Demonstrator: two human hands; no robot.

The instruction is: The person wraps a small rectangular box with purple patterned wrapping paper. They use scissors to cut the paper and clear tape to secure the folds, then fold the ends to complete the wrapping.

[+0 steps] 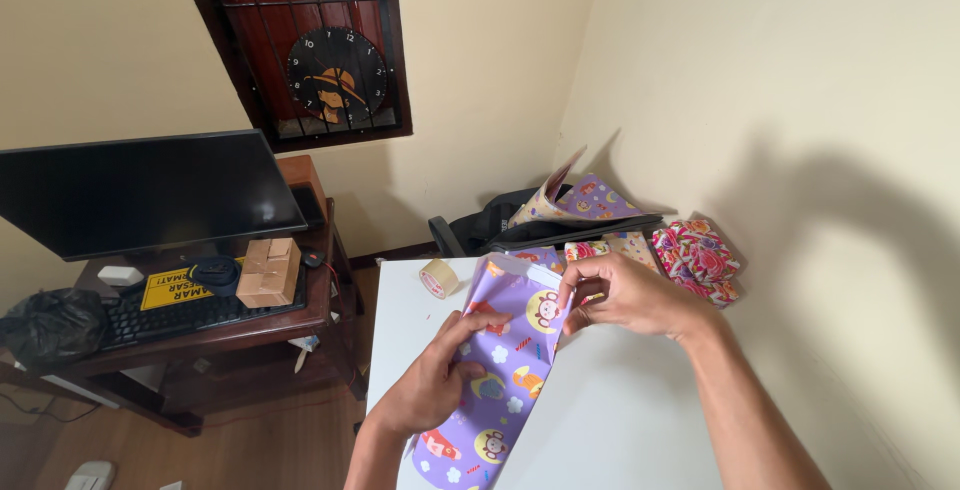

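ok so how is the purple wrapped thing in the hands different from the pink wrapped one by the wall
The purple wrapped package is long and flat, printed with cartoon animals; the pink wrapped parcel is shorter and bulkier, with a busy red-and-pink pattern. The purple wrapped package is held over the white table, left hand at its middle, right hand pinching its open top; the pink wrapped parcel rests untouched against the wall. Both are covered in gift paper.

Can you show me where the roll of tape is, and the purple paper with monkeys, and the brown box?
roll of tape (437, 278), head view, on its side face.
purple paper (508, 350), head view, middle of sheet.
brown box (269, 271), head view, front face.
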